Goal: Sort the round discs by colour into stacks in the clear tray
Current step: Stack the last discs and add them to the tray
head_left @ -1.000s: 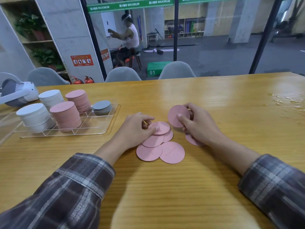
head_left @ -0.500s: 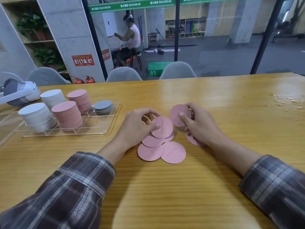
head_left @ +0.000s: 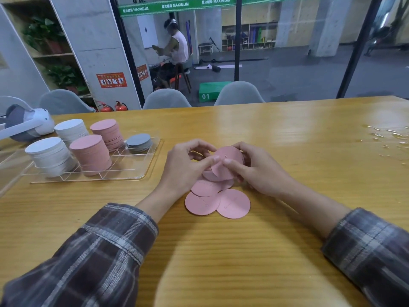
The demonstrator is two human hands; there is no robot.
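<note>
Our 2 hands meet over the table (head_left: 221, 251). Our left hand (head_left: 188, 169) & right hand (head_left: 259, 171) both pinch the same pink disc (head_left: 230, 157), thumbs on its front, fingers curled. It's tipped up, off the wood. We can't tell if more discs hide behind it. Just below lie loose pink discs (head_left: 233, 203): 3 plain to see, overlapping, + 1 mostly hidden under the hands. To the left sits the clear tray (head_left: 143, 173) w/ 5 stacks: 2 white stacks (head_left: 49, 156), 2 pink stacks (head_left: 90, 154), 1 short grey stack (head_left: 139, 142). 1 white headset (head_left: 28, 127) rests behind the tray. Water drops (head_left: 387, 138) shine far right.
</note>
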